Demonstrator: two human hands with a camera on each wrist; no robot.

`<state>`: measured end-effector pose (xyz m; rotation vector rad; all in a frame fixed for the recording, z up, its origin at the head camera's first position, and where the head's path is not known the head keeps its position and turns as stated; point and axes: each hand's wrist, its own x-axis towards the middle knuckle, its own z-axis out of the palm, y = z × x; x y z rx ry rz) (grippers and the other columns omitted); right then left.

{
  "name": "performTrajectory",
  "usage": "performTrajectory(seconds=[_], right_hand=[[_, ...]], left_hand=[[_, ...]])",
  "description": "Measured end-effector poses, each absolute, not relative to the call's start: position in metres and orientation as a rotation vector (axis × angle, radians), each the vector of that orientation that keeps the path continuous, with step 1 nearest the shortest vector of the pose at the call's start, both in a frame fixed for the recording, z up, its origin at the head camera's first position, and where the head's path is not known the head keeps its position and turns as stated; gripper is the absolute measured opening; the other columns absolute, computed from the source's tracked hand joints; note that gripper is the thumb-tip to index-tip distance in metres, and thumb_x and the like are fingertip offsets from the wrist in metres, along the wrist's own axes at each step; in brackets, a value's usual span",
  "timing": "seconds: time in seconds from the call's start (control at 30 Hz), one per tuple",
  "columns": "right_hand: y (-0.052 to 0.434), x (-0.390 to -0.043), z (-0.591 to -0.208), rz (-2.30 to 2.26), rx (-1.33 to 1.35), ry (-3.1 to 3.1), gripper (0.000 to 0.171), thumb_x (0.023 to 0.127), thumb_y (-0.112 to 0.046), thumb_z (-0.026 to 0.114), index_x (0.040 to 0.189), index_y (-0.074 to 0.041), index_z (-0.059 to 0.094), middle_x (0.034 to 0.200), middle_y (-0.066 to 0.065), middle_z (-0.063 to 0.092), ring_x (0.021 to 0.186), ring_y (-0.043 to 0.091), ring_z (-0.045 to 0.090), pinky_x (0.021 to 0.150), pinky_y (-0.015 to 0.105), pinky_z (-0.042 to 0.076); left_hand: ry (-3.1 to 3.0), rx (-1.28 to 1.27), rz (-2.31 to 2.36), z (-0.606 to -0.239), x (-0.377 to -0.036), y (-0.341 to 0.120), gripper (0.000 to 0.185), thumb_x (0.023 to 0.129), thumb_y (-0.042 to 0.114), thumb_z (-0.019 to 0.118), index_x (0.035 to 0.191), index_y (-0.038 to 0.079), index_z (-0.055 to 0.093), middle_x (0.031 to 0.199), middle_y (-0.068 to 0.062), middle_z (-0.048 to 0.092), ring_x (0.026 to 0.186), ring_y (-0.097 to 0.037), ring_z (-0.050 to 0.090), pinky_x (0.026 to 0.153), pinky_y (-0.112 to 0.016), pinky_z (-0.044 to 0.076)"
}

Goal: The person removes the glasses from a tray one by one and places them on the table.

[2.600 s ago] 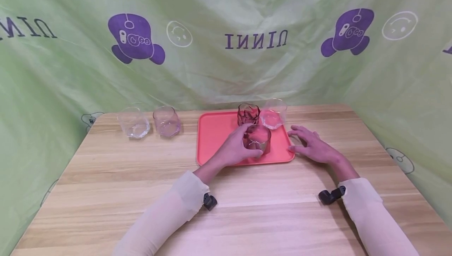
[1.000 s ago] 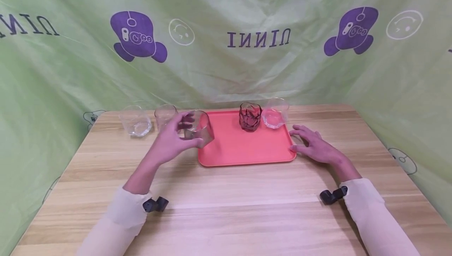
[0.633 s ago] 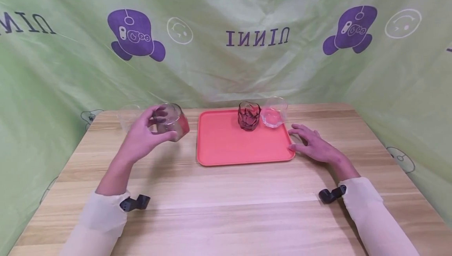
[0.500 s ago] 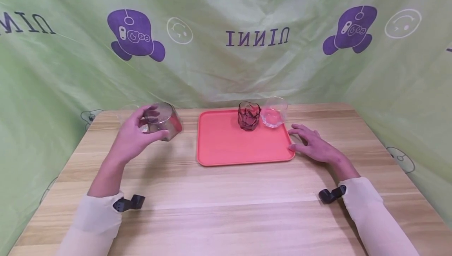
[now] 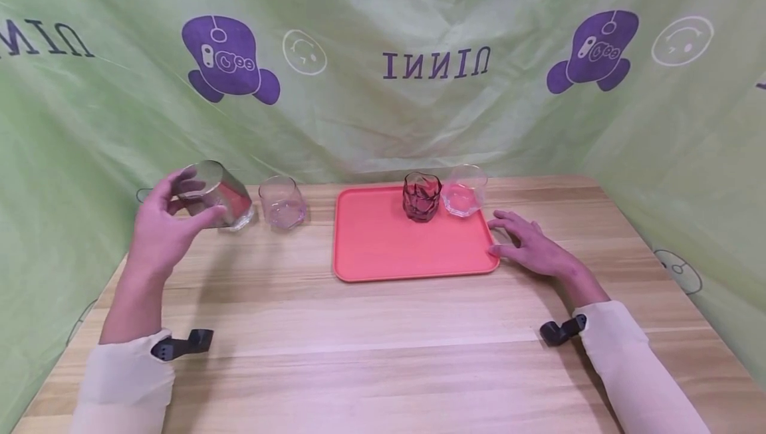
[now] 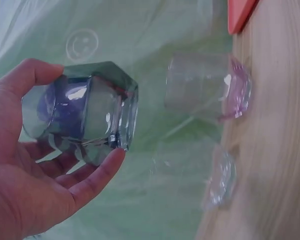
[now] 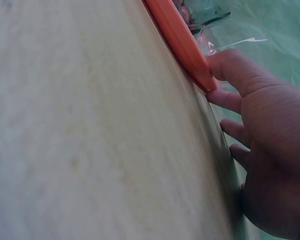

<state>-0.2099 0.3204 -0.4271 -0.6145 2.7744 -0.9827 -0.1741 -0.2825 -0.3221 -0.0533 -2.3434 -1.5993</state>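
Note:
In the head view my left hand (image 5: 160, 224) grips a grey-tinted glass tumbler (image 5: 217, 196) above the table's far left, its base tilted down to the right. The left wrist view shows the thumb and fingers round this tumbler (image 6: 90, 112). Behind it stands a clear glass (image 5: 242, 221), mostly hidden in the head view, beside a pale purple-based glass (image 5: 284, 205). My right hand (image 5: 529, 244) rests at the right edge of a red tray (image 5: 395, 248), fingers relaxed and spread, thumb touching the rim (image 7: 192, 55).
On the tray's back right stand a dark purple faceted glass (image 5: 422, 198) and a clear glass (image 5: 465, 191). The wooden table (image 5: 359, 341) ends at a green printed cloth (image 5: 347, 121) hanging behind and at both sides.
My left hand has lifted the grey-tinted tumbler off the tray and carried it left, past the purple-based glass, to over the clear one. My right hand has stayed at the tray's edge.

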Motion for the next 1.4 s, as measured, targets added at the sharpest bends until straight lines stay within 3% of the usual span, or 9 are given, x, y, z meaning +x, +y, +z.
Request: performTrajectory(seconds=[0.13,0.33,0.53,0.63,0.77,0.97,1.17,1.4], right_hand=[[0.321,-0.210,-0.427,-0.979,-0.614,2.777,0.055,0.100,-0.029,0.069,0.145,-0.003,0.052,0.161,0.027,0.026,0.148,0.052,0.018,0.115,0.072,-0.006],[0.321,-0.211,-0.427,-0.969,-0.621,2.786,0.057,0.100,-0.031,0.069,0.146,-0.002,0.051,0.161,0.026,0.027,0.148,0.052,0.019,0.115,0.073,-0.004],[0.321,-0.211,-0.428,-0.968,-0.609,2.787,0.057,0.100,-0.031,0.069,0.146,-0.003,0.051,0.162,0.026,0.026,0.149,0.051,0.018,0.115,0.072,-0.005],[0.321,-0.211,-0.428,-0.967,-0.612,2.785,0.057,0.100,-0.032,0.069,0.146,-0.003,0.051,0.162,0.026,0.027,0.148,0.051,0.019,0.116,0.072,-0.005],[0.321,-0.211,-0.429,-0.971,-0.612,2.789,0.057,0.100,-0.031,0.069,0.146,-0.002,0.051,0.161,0.026,0.027,0.149,0.051,0.019,0.115,0.072,-0.005],[0.321,-0.211,-0.429,-0.977,-0.618,2.788,0.057,0.100,-0.029,0.070,0.145,-0.001,0.052,0.161,0.026,0.027,0.148,0.051,0.019,0.115,0.073,-0.005],[0.321,-0.211,-0.429,-0.976,-0.613,2.788,0.056,0.100,-0.029,0.069,0.145,-0.001,0.052,0.161,0.026,0.027,0.148,0.051,0.020,0.115,0.072,-0.005],[0.321,-0.211,-0.428,-0.968,-0.619,2.790,0.056,0.100,-0.030,0.069,0.145,-0.003,0.052,0.162,0.026,0.026,0.148,0.051,0.019,0.115,0.072,-0.004]], left_hand=[[-2.232,0.017,-1.706,-0.325,-0.173,-0.299,0.068,0.087,0.000,0.081,0.146,0.014,0.051,0.122,0.002,0.056,0.101,-0.003,0.062,0.076,-0.009,0.051],[-2.135,0.164,-1.763,-0.327,-0.169,-0.320,0.066,0.086,0.000,0.081,0.142,0.018,0.052,0.118,0.007,0.057,0.099,-0.003,0.059,0.077,-0.007,0.048],[-2.259,0.322,-1.567,-0.329,-0.167,-0.334,0.069,0.088,0.009,0.082,0.148,0.021,0.048,0.118,0.013,0.054,0.101,0.000,0.054,0.078,-0.005,0.045],[-2.326,0.378,-1.467,-0.333,-0.167,-0.339,0.064,0.089,0.012,0.081,0.143,0.024,0.048,0.115,0.014,0.051,0.098,0.000,0.052,0.076,-0.005,0.045],[-2.419,0.410,-1.386,-0.340,-0.167,-0.345,0.063,0.090,0.017,0.079,0.142,0.016,0.044,0.112,0.014,0.048,0.095,0.000,0.048,0.074,-0.005,0.044],[-2.575,0.395,-1.282,-0.349,-0.168,-0.352,0.086,0.093,0.026,0.077,0.154,-0.007,0.026,0.122,0.002,0.047,0.095,0.000,0.046,0.073,-0.006,0.043],[-2.671,0.338,-1.227,-0.360,-0.170,-0.355,0.089,0.095,0.031,0.076,0.154,-0.009,0.023,0.139,-0.022,0.043,0.101,-0.011,0.047,0.072,-0.008,0.043],[-2.726,0.329,-1.231,-0.369,-0.174,-0.355,0.091,0.096,0.033,0.073,0.155,-0.011,0.019,0.145,-0.034,0.039,0.117,-0.040,0.047,0.071,-0.011,0.043]])
